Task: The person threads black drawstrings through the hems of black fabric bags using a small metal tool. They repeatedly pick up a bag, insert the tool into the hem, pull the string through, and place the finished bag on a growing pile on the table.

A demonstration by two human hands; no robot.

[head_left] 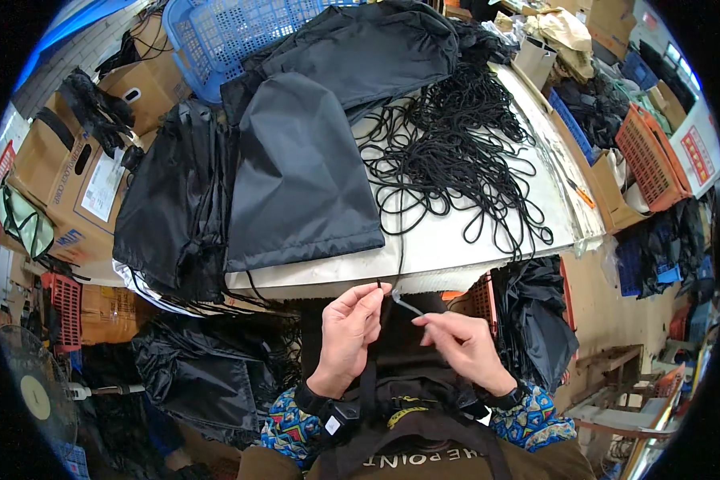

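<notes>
Just below the table's front edge, my left hand point(350, 336) is closed, pinching the end of a black cord point(401, 254) between thumb and forefinger. To its right, my right hand point(462, 346) grips a thin grey metal rod point(409, 305) with a bent tip. The cord runs down from the table to that tip; whether it passes through it is too small to tell. Ahead of my left hand lies a flat black fabric bag point(304, 176). A heap of tangled black cords point(464, 144) spreads to its right.
More black bags are stacked on the white table point(448, 254), at left point(172, 200) and far back. A blue plastic basket point(196, 48) stands behind. Cardboard boxes point(72, 180) line the left, near a fan point(36, 396). An orange-handled cutter point(582, 194) lies near the right edge. Black bags point(536, 320) hang below.
</notes>
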